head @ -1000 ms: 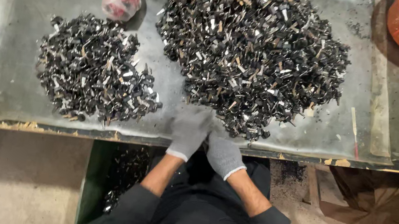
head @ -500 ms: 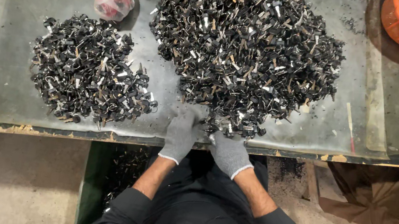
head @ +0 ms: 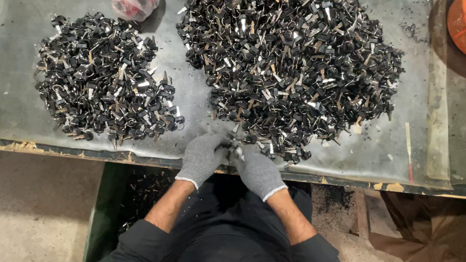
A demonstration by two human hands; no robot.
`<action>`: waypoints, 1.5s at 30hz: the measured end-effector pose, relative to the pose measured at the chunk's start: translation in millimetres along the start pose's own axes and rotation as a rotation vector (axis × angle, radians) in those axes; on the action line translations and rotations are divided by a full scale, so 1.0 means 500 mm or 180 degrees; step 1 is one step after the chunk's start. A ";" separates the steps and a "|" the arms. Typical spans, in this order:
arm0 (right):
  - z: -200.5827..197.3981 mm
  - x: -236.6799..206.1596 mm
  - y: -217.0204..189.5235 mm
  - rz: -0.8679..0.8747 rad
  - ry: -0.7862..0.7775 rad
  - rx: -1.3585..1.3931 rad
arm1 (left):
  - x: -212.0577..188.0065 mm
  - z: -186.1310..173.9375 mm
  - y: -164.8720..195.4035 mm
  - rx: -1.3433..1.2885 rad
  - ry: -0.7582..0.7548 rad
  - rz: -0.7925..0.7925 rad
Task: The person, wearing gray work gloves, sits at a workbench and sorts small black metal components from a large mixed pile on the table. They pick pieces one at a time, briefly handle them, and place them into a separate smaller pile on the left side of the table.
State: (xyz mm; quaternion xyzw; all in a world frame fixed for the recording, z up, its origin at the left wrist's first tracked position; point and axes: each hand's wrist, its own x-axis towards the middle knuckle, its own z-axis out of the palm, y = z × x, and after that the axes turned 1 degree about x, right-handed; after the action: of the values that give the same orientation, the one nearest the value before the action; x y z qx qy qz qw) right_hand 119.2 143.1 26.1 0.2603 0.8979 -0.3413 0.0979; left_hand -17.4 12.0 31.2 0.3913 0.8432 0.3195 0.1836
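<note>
Both gloved hands, left hand [head: 203, 158] and right hand [head: 258, 171], meet at the worktop's near edge, fingers pinching one small part [head: 236, 148] from the big pile [head: 288, 60]; better to grip it firmly.

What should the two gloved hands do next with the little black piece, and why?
Probably finish with the small piece pinched between the left hand and right hand, then drop it on the smaller pile to the left. The hands meet at the near edge of the big pile, and the separate heap of similar parts suggests handled ones go there, though that is only a guess.
</note>
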 end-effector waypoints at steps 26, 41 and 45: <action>-0.027 0.010 -0.039 -0.0144 0.0327 -0.0273 | -0.008 0.005 -0.003 -0.0599 0.0621 0.0748; -0.028 0.036 -0.025 -0.0596 0.0120 0.0048 | -0.039 0.025 -0.005 -0.0188 0.0932 0.0588; -0.018 -0.001 -0.024 -0.0393 0.0183 -0.0098 | -0.051 0.045 -0.008 0.0278 0.0789 0.0317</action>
State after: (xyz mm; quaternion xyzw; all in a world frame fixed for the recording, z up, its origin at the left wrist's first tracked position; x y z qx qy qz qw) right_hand 113.4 141.2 39.7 0.2126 0.9198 -0.3252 0.0548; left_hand 8.9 -0.8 13.9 0.3978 0.8521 0.3371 0.0448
